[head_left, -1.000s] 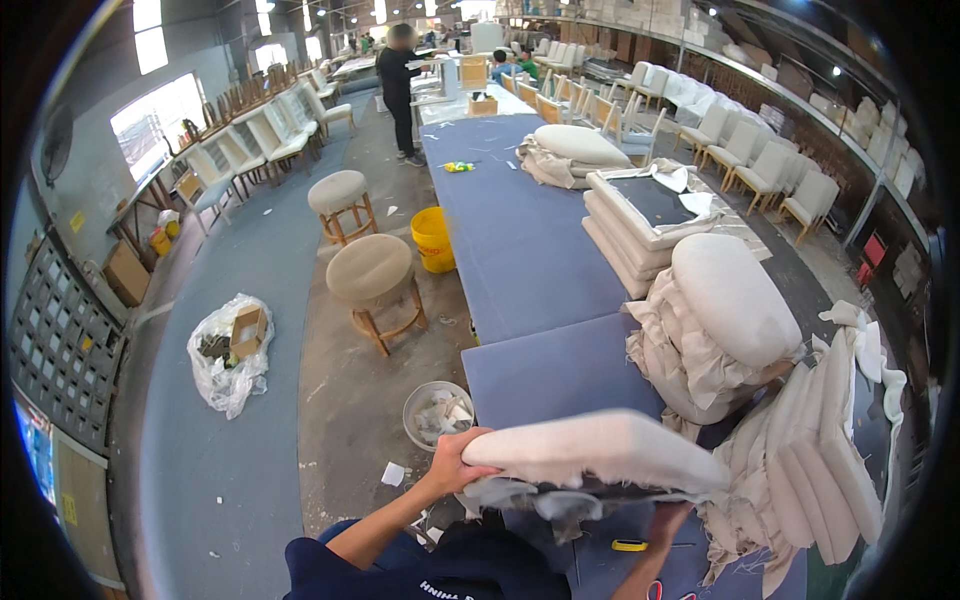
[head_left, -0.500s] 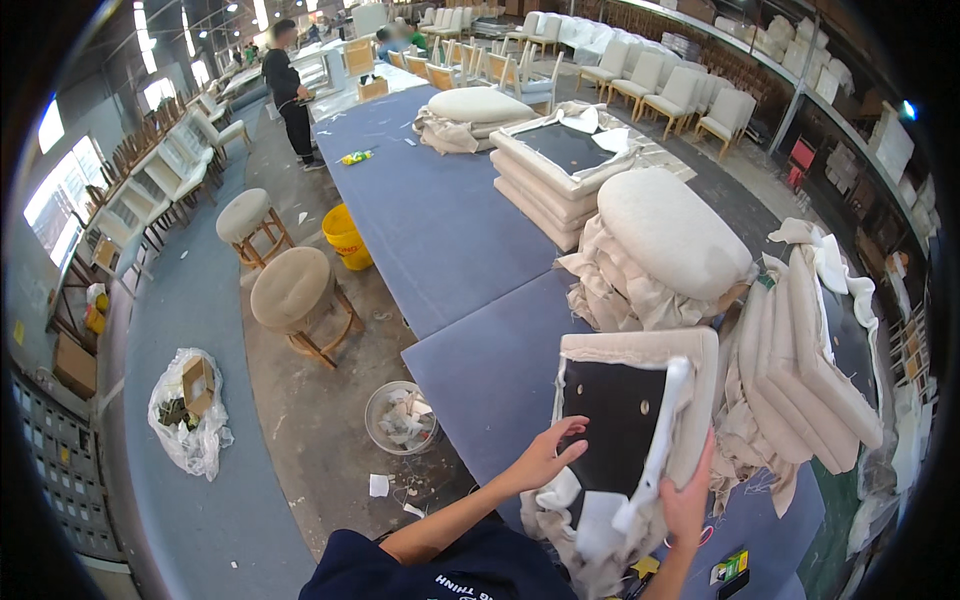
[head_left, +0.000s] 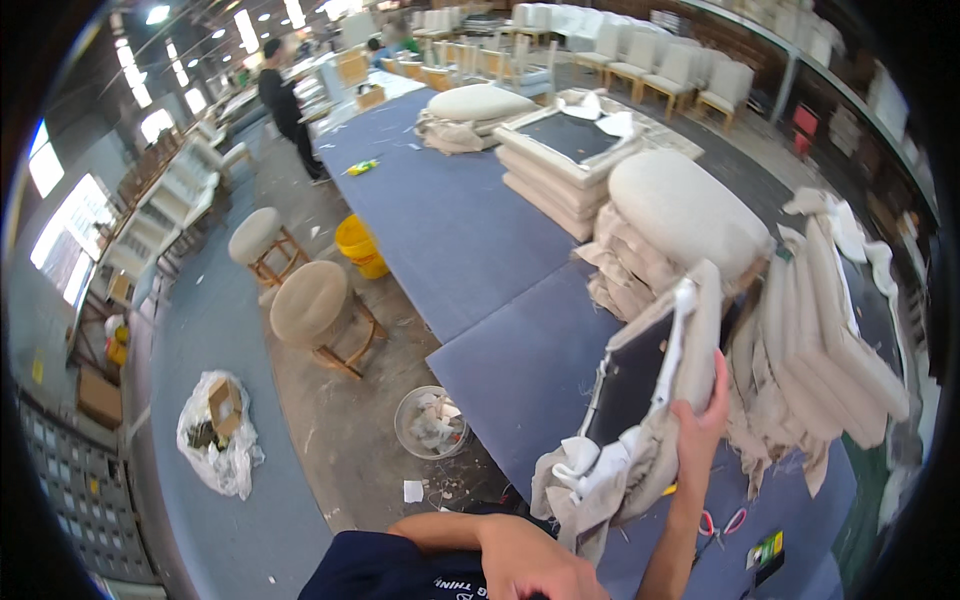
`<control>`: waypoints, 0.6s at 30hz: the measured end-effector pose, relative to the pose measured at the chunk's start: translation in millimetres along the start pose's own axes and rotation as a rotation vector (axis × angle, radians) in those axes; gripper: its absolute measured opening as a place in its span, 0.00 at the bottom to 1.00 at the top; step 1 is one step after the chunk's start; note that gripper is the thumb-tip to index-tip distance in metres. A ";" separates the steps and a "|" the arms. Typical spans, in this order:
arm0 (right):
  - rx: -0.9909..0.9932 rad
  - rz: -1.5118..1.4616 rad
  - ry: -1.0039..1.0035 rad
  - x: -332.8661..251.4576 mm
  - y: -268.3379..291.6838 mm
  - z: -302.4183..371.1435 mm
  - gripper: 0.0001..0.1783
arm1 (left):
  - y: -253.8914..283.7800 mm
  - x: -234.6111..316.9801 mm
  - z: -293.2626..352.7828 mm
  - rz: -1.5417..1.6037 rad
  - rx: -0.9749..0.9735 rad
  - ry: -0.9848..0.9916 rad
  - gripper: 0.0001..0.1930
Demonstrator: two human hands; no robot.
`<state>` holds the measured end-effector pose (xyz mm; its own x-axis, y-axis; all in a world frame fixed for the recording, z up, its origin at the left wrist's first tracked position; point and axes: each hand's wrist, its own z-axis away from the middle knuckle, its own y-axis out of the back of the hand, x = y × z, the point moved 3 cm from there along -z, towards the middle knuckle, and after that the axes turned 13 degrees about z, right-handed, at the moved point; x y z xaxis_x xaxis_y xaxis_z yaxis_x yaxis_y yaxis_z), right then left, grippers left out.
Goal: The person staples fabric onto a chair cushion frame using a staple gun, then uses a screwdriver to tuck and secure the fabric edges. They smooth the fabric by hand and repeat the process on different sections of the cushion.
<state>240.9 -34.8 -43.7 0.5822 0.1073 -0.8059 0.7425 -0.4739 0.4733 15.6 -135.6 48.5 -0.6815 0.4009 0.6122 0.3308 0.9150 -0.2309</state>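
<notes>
A beige upholstered seat cushion (head_left: 697, 335) stands tilted on edge on the blue-topped table, its black underside facing left. Loose beige fabric and white lining bunch up at its lower end. My right hand (head_left: 700, 415) is closed around the cushion's right edge, thumb on the near side. Low at the bottom edge, close to my body, is my left hand (head_left: 540, 565); its fingers are bent down out of sight, so what they hold, if anything, does not show. Red-handled scissors (head_left: 720, 527) and a small green-and-yellow box (head_left: 766, 550) lie right of my right forearm.
Stacked cushions (head_left: 810, 330) lean at the right; a padded oval seat (head_left: 690, 215) and a flat cushion pile (head_left: 560, 180) sit farther back. Left of the table stand two round stools (head_left: 312, 303), a yellow bucket (head_left: 362, 248) and a scrap bin (head_left: 432, 425). Another person (head_left: 282, 100) stands far left.
The cushion has turned and tipped up to the right, its underside now seen more edge-on. My left hand has left the underside and come down toward my body. My right hand keeps its hold.
</notes>
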 end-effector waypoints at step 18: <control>0.026 0.288 0.154 -81.1 -42.7 83.4 0.42 | -24.1 4.1 6.4 0.180 -0.290 0.042 0.26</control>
<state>134.3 -96.1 -28.2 0.8118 0.0962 -0.5760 0.5328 -0.5257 0.6631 0.7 -155.7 51.7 -0.5699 0.5466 0.6135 0.6188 0.7768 -0.1172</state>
